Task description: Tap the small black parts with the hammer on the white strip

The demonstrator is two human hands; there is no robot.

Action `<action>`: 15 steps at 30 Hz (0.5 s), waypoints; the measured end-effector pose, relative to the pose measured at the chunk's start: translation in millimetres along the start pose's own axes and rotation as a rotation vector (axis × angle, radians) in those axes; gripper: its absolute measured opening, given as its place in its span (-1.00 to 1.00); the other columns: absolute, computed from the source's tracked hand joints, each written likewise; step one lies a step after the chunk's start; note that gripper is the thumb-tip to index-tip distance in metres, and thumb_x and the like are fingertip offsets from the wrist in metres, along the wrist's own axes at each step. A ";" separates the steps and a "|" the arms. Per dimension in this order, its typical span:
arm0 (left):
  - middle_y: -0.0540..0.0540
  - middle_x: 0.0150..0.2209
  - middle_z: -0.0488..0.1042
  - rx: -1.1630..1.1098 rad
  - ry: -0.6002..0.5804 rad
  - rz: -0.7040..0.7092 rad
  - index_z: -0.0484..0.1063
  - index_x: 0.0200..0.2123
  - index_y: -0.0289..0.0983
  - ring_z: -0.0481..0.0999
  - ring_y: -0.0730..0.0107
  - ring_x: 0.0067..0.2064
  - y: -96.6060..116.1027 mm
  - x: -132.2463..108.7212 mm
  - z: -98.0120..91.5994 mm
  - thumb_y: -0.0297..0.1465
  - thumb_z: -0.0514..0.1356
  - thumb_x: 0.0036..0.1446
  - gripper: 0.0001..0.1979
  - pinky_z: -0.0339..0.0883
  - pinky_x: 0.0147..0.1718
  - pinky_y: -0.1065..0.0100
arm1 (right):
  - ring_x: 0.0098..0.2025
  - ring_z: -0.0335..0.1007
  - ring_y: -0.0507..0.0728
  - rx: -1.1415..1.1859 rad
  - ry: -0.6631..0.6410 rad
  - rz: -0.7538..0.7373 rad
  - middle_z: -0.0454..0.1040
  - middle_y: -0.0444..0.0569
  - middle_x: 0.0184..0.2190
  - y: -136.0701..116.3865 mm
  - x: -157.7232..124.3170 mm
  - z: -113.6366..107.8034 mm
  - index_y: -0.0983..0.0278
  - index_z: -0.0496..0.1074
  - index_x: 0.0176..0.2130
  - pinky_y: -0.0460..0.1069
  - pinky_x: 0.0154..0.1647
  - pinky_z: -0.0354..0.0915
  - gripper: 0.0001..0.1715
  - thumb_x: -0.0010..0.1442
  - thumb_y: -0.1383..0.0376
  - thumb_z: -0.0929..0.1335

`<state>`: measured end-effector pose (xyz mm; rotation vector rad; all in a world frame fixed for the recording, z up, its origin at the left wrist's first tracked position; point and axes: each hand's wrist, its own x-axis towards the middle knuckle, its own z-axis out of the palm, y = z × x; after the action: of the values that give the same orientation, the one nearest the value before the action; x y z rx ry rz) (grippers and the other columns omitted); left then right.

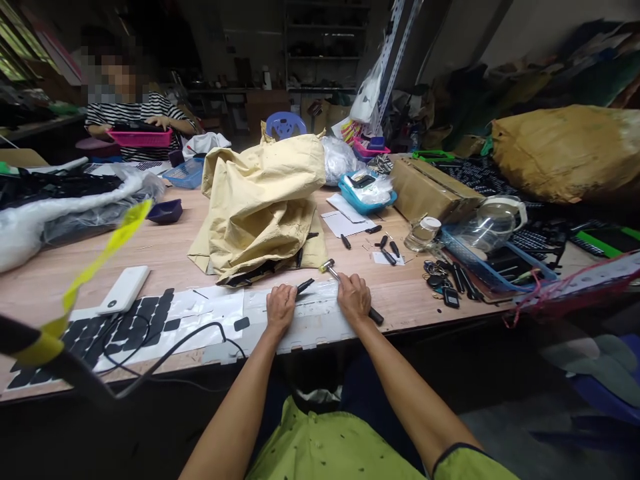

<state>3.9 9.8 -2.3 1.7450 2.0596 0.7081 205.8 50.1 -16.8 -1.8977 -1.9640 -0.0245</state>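
- ahead of my left hand (281, 308), the beige sack (265, 200) heaps up and blocks a straight reach over the table (407, 287);
- between my hands, a short gap opens above the grey board (317, 317); the black piece (305, 286) and the hammer (329, 266) poke into it;
- beside my right hand (353, 297), bare wood runs to the keys (443, 280); beyond, the blue tray (493, 273) bars the way;
- further forward, loose black handles (389, 257) lie low; the blue basket (367, 197) and cardboard box (433, 190) stand behind;
- leftward, the arched cable (175, 347) could snag me; bare wood lies between white power bank (123, 290) and purple bowl (165, 212)
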 end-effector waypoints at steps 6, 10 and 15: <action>-0.07 -0.23 0.54 0.009 -0.011 -0.026 0.43 -0.41 -0.18 0.44 0.23 -0.09 1.8 -2.9 -1.1 -0.32 -0.03 0.42 -0.63 0.23 -0.08 0.24 | -0.14 0.25 0.19 -0.065 0.007 -0.006 0.42 0.06 -0.22 -3.7 -3.0 -0.3 0.17 0.53 0.06 0.00 -0.26 0.09 -0.62 0.37 0.34 0.25; -0.06 -0.26 0.54 0.003 -0.001 -0.025 0.41 -0.44 -0.19 0.45 0.25 -0.12 -0.9 -2.5 -0.9 -0.33 -0.01 0.41 -0.65 0.23 -0.08 0.26 | -0.14 0.25 0.19 -0.078 0.015 -0.019 0.42 0.06 -0.23 -5.4 -1.9 -0.2 0.19 0.52 0.06 -0.01 -0.26 0.09 -0.64 0.36 0.34 0.26; -0.09 -0.29 0.54 0.006 -0.002 -0.001 0.40 -0.46 -0.19 0.46 0.21 -0.11 -1.9 2.6 -6.7 -0.34 -0.04 0.40 -0.62 0.25 -0.11 0.24 | -0.13 0.28 0.20 -0.086 0.000 -0.001 0.43 0.06 -0.21 -10.6 0.3 -0.2 0.18 0.51 0.05 0.00 -0.25 0.13 -0.64 0.35 0.35 0.26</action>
<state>-1.9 11.1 2.2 1.7474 2.0629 0.7005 195.7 49.5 -13.7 -1.9497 -1.9932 -0.1111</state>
